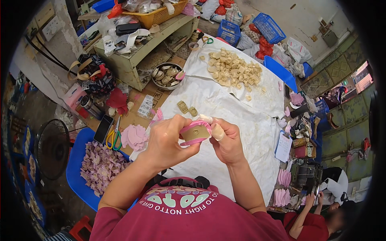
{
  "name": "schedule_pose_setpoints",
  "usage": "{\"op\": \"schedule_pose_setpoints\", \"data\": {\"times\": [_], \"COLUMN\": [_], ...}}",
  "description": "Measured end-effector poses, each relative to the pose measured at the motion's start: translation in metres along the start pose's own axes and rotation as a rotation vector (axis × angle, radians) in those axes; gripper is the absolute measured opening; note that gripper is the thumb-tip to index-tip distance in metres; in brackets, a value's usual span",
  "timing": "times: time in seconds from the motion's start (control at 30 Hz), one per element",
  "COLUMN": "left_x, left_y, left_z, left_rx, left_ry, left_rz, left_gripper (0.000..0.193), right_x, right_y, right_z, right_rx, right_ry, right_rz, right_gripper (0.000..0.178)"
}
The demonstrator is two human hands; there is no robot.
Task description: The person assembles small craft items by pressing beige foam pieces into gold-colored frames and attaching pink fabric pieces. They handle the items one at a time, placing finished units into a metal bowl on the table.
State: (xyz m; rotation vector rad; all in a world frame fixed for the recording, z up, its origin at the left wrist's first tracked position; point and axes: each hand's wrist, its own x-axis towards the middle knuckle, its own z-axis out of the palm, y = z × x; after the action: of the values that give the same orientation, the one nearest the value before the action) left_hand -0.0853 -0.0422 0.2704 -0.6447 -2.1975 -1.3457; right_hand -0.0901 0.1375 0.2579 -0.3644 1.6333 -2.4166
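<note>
Before me I hold a beige piece with a bright pink rim (196, 132); a small round mark shows on its flat face. My left hand (167, 138) grips its left end between thumb and fingers. Pressed to its right end are the thumb and forefinger of my right hand (229, 144), both wrapped in pale tape or finger covers. Just beyond my hands, two small olive-tan blocks (182, 107) lie on the white cloth (217, 108). Pink sheet scraps (134, 137) rest left of my left hand.
A pile of beige blocks (235, 70) covers the cloth's far end. At left stand a blue tub (76, 170) of pinkish pieces, scissors (116, 136), a phone (103, 128) and a metal bowl (168, 76). A clipboard (283, 146) lies right. Another person (309, 221) works at lower right.
</note>
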Motion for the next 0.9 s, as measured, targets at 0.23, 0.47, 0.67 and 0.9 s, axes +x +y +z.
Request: {"op": "schedule_pose_setpoints", "data": {"times": [0.23,0.47,0.67,0.9], "left_x": [0.005,0.007,-0.006,-0.02], "left_y": [0.004,-0.008,-0.011,-0.03], "left_z": [0.014,-0.001,0.007,0.026], "left_rx": [-0.002,-0.633,-0.521,-0.181], "left_ry": [0.138,-0.082,-0.066,0.129], "left_rz": [-0.262,-0.52,-0.397,-0.211], "left_gripper": [0.036,0.022,0.045,0.049], "right_x": [0.018,0.017,0.015,0.01], "right_y": [0.0,0.0,0.003,0.026], "right_z": [0.015,0.014,0.014,0.002], "right_rx": [-0.106,-0.491,-0.407,-0.106], "right_ry": [0.085,0.02,0.007,0.109], "right_rz": [-0.025,-0.23,-0.138,0.254], "right_gripper": [0.029,0.035,0.035,0.028]}}
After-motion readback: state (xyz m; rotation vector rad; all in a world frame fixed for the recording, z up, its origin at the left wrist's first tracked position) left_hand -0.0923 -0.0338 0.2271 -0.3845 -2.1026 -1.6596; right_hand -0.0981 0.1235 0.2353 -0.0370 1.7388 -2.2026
